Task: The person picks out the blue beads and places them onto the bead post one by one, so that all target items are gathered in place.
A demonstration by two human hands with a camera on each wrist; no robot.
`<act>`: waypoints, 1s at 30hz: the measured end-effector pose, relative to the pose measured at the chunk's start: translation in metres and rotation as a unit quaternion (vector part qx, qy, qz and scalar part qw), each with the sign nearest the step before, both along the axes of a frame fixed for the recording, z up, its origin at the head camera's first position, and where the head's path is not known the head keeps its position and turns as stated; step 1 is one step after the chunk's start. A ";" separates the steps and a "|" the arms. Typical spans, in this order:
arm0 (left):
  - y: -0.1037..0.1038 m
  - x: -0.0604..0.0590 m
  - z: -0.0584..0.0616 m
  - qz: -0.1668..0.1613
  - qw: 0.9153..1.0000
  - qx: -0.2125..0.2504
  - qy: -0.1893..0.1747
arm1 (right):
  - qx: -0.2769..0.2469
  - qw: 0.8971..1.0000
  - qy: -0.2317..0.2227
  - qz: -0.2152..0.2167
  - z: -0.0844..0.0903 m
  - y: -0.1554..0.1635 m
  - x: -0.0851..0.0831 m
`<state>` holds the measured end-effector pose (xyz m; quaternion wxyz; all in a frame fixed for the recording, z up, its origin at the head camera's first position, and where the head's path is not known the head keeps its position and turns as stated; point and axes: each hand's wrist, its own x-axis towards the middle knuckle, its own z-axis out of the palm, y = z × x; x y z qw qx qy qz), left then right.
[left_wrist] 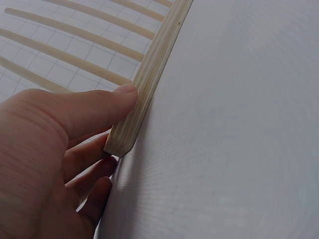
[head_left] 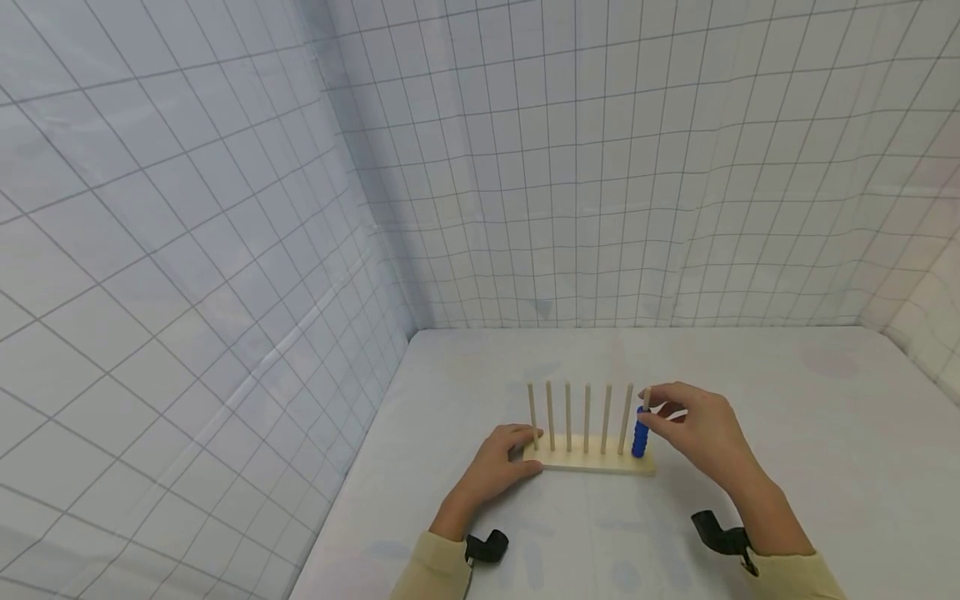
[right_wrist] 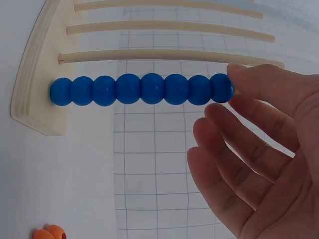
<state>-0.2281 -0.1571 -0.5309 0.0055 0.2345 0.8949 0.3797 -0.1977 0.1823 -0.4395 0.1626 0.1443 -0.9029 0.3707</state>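
Note:
A wooden peg rack stands on the table, its pale base [head_left: 592, 463] carrying a row of upright pegs [head_left: 587, 417]. Blue beads [right_wrist: 152, 88] are stacked on the rightmost peg, several of them touching one another down to the base. With thumb and fingertips, my right hand [head_left: 701, 425] pinches the top blue bead [right_wrist: 222, 88] near the peg's upper end; the other fingers [right_wrist: 249, 144] are spread loosely beside the stack. My left hand [head_left: 493, 460] grips the base's left end, thumb [left_wrist: 117, 99] on the front edge and fingers behind. The other pegs are bare.
Orange beads [right_wrist: 50, 233] lie on the table at the lower left of the right wrist view. White cloth with a grid pattern [head_left: 525, 167] hangs behind the white table [head_left: 450, 367] and along its left side. Each wrist carries a black camera mount [head_left: 720, 533].

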 end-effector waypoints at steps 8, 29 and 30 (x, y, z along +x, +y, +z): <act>-0.006 -0.002 0.003 0.012 0.999 0.023 -0.029 | 0.028 1.000 -0.007 0.010 0.003 0.000 -0.001; -0.029 -0.005 0.040 0.018 0.998 -0.065 -0.003 | 0.141 0.989 -0.028 0.025 0.011 0.009 -0.006; -0.030 -0.006 0.041 0.020 0.997 -0.075 0.003 | 0.147 0.988 -0.028 0.026 0.010 0.009 -0.007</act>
